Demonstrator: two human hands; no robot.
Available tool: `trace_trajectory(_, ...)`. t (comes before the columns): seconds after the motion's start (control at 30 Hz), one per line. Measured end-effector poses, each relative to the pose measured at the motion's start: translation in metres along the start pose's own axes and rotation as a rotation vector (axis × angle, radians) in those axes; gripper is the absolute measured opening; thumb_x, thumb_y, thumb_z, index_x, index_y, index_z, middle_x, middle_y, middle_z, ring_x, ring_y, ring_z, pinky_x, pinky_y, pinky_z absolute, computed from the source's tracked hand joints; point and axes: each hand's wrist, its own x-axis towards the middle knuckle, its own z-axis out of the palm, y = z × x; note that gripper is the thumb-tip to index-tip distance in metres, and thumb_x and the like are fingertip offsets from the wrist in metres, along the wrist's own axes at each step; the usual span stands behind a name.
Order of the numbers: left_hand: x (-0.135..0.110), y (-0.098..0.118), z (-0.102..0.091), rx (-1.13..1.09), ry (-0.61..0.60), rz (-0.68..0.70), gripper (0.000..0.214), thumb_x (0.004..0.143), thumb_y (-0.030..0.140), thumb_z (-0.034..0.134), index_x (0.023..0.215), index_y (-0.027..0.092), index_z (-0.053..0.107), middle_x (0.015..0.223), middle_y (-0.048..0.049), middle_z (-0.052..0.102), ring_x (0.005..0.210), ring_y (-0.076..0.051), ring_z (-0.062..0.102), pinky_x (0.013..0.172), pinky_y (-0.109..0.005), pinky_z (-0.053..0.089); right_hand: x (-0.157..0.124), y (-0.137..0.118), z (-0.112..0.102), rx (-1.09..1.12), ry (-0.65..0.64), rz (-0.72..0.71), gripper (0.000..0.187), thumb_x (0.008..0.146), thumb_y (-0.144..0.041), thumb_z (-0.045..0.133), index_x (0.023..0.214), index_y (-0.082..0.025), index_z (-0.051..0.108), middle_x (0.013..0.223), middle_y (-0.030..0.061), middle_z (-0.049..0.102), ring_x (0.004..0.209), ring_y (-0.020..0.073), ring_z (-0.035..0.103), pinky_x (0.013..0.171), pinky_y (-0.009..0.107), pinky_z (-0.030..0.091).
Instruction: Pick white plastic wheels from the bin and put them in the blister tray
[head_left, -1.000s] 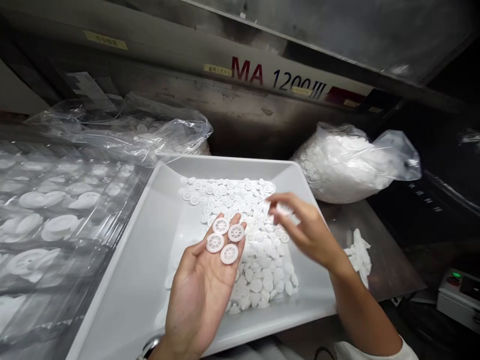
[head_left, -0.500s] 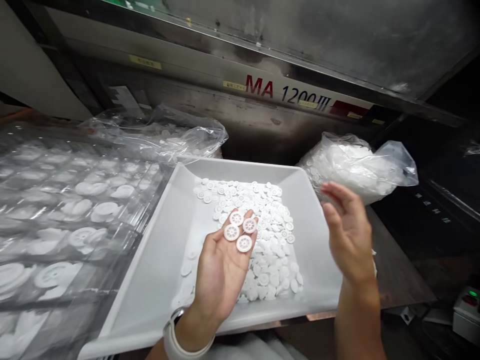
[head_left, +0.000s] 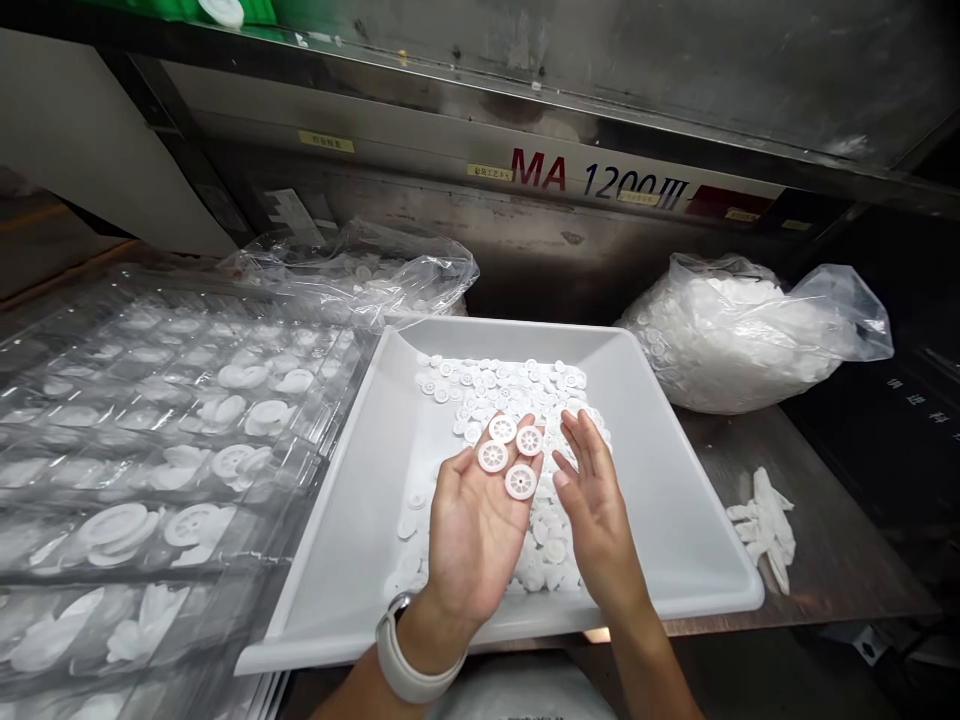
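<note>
My left hand (head_left: 480,520) lies palm up over a white tray (head_left: 675,500), fingers stretched out, with three small white spoked plastic wheels (head_left: 510,458) resting on the fingers. My right hand (head_left: 589,495) hovers right beside it, fingers extended and together, over a pile of loose white wheels (head_left: 517,400) in the tray. Nothing shows in the right hand. A pale watch band (head_left: 405,665) is on my left wrist.
Clear plastic blister trays (head_left: 165,440) holding larger white parts cover the left side. A clear bag (head_left: 360,275) lies behind the tray, and a full bag of white parts (head_left: 742,330) sits at right. White scraps (head_left: 765,520) lie on the metal bench. A machine panel (head_left: 600,180) rises behind.
My right hand swung from the bag side back to the left and now sits next to my left hand. One of four wheels left my left palm earlier. The view shifted left.
</note>
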Motion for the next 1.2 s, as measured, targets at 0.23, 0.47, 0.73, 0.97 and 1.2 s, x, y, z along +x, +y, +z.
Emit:
trace_trajectory(0.23, -0.003, 0.0, 0.001, -0.003, -0.016, -0.015, 0.046, 0.09, 0.021, 0.039, 0.134, 0.015, 0.05, 0.124, -0.0123, 0.063, 0.12, -0.024, 0.056, 0.109, -0.04, 0.039, -0.006, 0.005, 0.007, 0.005, -0.122, 0.019, 0.068, 0.088, -0.022, 0.063, 0.144, -0.04, 0.03, 0.153, -0.0018, 0.029, 0.14, 0.0177, 0.031, 0.112, 0.034, 0.037)
trace_trajectory(0.47, -0.001, -0.001, 0.001, 0.002, -0.024, -0.048, 0.045, 0.092, 0.029, 0.04, 0.133, 0.014, 0.051, 0.126, -0.0129, 0.062, 0.121, -0.025, 0.055, 0.107, -0.041, 0.04, 0.001, 0.008, 0.005, 0.015, -0.059, -0.018, 0.043, 0.083, -0.016, 0.065, 0.122, -0.033, 0.056, 0.141, 0.0016, 0.04, 0.137, 0.0195, 0.035, 0.104, 0.029, 0.044)
trace_trajectory(0.73, -0.004, -0.002, 0.002, 0.0, -0.043, -0.065, 0.046, 0.093, 0.028, 0.037, 0.136, 0.017, 0.049, 0.131, -0.0122, 0.058, 0.125, -0.025, 0.052, 0.106, -0.04, 0.04, 0.0, 0.008, 0.004, 0.008, -0.03, -0.017, 0.04, 0.084, -0.019, 0.067, 0.12, -0.033, 0.057, 0.138, 0.0024, 0.043, 0.134, 0.0199, 0.039, 0.1, 0.028, 0.047)
trace_trajectory(0.97, -0.002, -0.002, 0.003, 0.01, -0.032, -0.07, 0.046, 0.092, 0.027, 0.038, 0.136, 0.016, 0.049, 0.134, -0.0109, 0.057, 0.127, -0.024, 0.049, 0.106, -0.038, 0.041, -0.005, 0.008, 0.0, -0.05, -0.026, -0.01, 0.036, 0.085, -0.02, 0.066, 0.117, -0.033, 0.057, 0.138, 0.0024, 0.043, 0.133, 0.0197, 0.04, 0.099, 0.03, 0.047)
trace_trajectory(1.2, -0.002, -0.003, 0.001, 0.029, -0.019, -0.077, 0.045, 0.093, 0.031, 0.041, 0.135, 0.015, 0.049, 0.137, -0.0107, 0.055, 0.129, -0.024, 0.047, 0.105, -0.037, 0.042, -0.004, 0.007, -0.003, -0.14, -0.038, 0.005, 0.032, 0.083, -0.019, 0.068, 0.111, -0.032, 0.063, 0.136, 0.0015, 0.046, 0.133, 0.0198, 0.039, 0.097, 0.03, 0.045)
